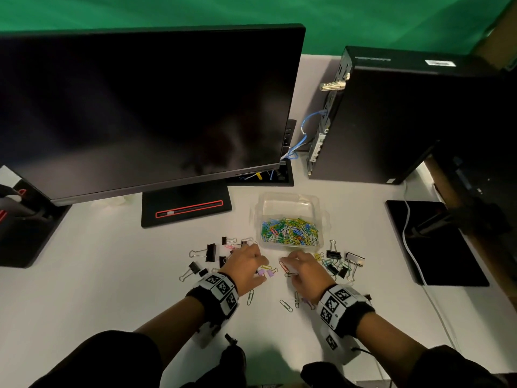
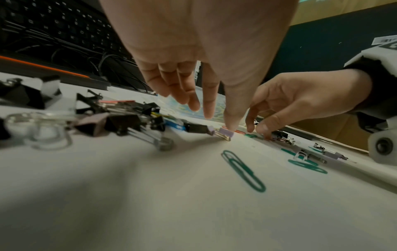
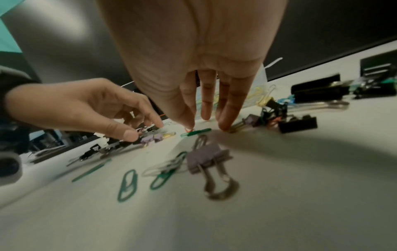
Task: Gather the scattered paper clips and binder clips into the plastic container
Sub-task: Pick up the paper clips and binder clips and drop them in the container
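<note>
A clear plastic container (image 1: 285, 205) partly filled with coloured paper clips stands just beyond my hands. My left hand (image 1: 264, 271) (image 2: 219, 122) reaches down with fairly straight fingers, its thumb tip touching a small purple binder clip (image 2: 225, 133) (image 1: 265, 273). My right hand (image 1: 284, 263) (image 3: 197, 122) has its fingertips on the table, the thumb on a red paper clip (image 3: 188, 130) (image 1: 283, 266) beside a green paper clip (image 3: 196, 132). Neither hand holds anything. Black binder clips lie to the left (image 1: 210, 252) and right (image 1: 333, 253). Loose paper clips (image 1: 286, 305) lie near my wrists.
A dark monitor (image 1: 140, 107) on its base (image 1: 186, 211) stands behind left, and a black computer tower (image 1: 405, 121) behind right. A black pad (image 1: 436, 242) with a white cable lies at the right. A greyish binder clip (image 3: 204, 161) lies under my right palm.
</note>
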`<state>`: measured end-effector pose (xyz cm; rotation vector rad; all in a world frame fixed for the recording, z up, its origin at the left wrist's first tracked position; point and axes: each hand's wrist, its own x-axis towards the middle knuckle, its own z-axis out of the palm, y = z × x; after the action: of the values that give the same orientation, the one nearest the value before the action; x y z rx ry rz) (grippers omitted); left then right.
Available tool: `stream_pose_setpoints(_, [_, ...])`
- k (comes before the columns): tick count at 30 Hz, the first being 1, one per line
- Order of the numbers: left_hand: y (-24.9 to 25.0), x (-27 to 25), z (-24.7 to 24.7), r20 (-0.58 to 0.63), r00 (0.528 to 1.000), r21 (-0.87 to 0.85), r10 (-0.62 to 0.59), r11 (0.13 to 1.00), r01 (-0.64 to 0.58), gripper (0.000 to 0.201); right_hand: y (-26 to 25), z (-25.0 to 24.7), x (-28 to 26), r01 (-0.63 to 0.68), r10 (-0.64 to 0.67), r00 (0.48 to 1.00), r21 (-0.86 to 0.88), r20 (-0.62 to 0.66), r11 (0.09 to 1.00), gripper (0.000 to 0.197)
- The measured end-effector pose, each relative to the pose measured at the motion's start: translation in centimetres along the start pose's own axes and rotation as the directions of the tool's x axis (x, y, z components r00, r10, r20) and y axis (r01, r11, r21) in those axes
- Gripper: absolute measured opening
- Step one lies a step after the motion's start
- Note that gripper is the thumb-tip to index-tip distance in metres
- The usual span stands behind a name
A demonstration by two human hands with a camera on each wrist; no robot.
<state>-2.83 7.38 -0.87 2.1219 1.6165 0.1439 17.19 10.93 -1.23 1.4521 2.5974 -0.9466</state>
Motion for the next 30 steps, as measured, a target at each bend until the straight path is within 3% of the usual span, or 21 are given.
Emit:
stream_pose_setpoints(4, [0.7,-0.3,0.3,0.056,0.997,0.06,0.05,0.997,-0.054,0.031,-0.6,0.4,-0.6,0.053,-0.054,0.999,-0.044,-0.008,0.998,0.048])
stream_pose_setpoints(7, [0.7,-0.9,0.6,-0.025,0.988,0.059,0.155,0.986,-0.153,0.025,-0.4,0.8,-1.5,0.044,-0.045,0.999,-0.022,-0.012,0.999,0.043])
stream_pose_setpoints(9, [0.5,-1.4,0.7,-0.018,0.982,0.084,0.186,0.979,-0.184,0.02,-0.1,1.0,-2.0,0.046,-0.046,0.999,0.028,0.008,0.999,0.039])
stream_pose_setpoints(11, [0.5,-1.8,0.6,0.014,0.987,0.076,0.158,0.984,-0.158,0.02,0.3,0.7,-2.4,0.042,-0.046,0.997,0.07,0.056,0.997,0.041])
stream_pose_setpoints(14, [0.5,-1.3,0.5,0.035,0.995,0.05,0.096,0.994,-0.097,0.033,0.9,-0.3,-2.8,0.021,-0.031,0.993,0.094,0.11,0.995,0.06])
stream_pose_setpoints(18, [1.5,0.0,0.1,0.124,0.992,0.109,0.01,0.994,-0.023,0.045,1.4,-1.2,-2.8,0.041,-0.042,0.973,0.011,0.226,0.999,0.077])
stream_pose_setpoints(21, [2.3,0.8,0.2,0.183,0.983,0.107,-0.031,0.994,0.012,0.041,1.1,-1.4,-2.5,0.039,-0.027,0.972,-0.049,0.231,0.998,0.069])
stream_pose_setpoints(30, [4.6,0.9,1.0,0.239,0.97,-0.08,-0.051,0.994,0.072,0.035,0.6,-0.5,-3.0,-0.001,-0.008,0.986,0.057,0.166,0.998,0.03])
